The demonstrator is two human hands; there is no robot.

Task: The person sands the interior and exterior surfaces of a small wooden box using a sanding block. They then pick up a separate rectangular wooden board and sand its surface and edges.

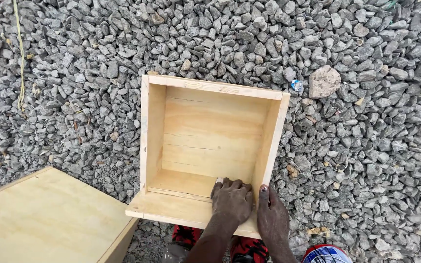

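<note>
Wooden box [205, 141]: pale plywood, open-topped, lying on the gravel in the middle of the view, its floor of several boards showing; the near wall lies flat like a lip toward the person.
Left hand [232, 200]: laid palm down on the near inner corner of the box, at its right side, fingers spread slightly and curled over the edge where the floor meets the near board; it pinches nothing.
Right hand [271, 216]: just beside the left hand, touching the outside of the box's right wall at its near end, fingers together and pointing away from the person, thumb nail up against the wood.
Box against hands: both hands sit at its near right corner; the rest of the box stretches away and to the left of them.
Ground [376, 146]: loose grey crushed gravel all around, outdoors in daylight; no bench under the box.
Second board piece [49, 219]: a flat pale plywood panel or box at lower left, near the box but apart from it.
Large stone [324, 81]: a pinkish lump beyond the far right corner.
Blue scrap [296, 85]: small, just beside that corner.
Yellow cord [20, 53]: running along the left edge.
Round tin [326, 254]: red, white and blue, at the bottom edge right of the hands.
Red patterned cloth [242, 248]: under the forearms.
In the way: nothing lies inside the box.
</note>
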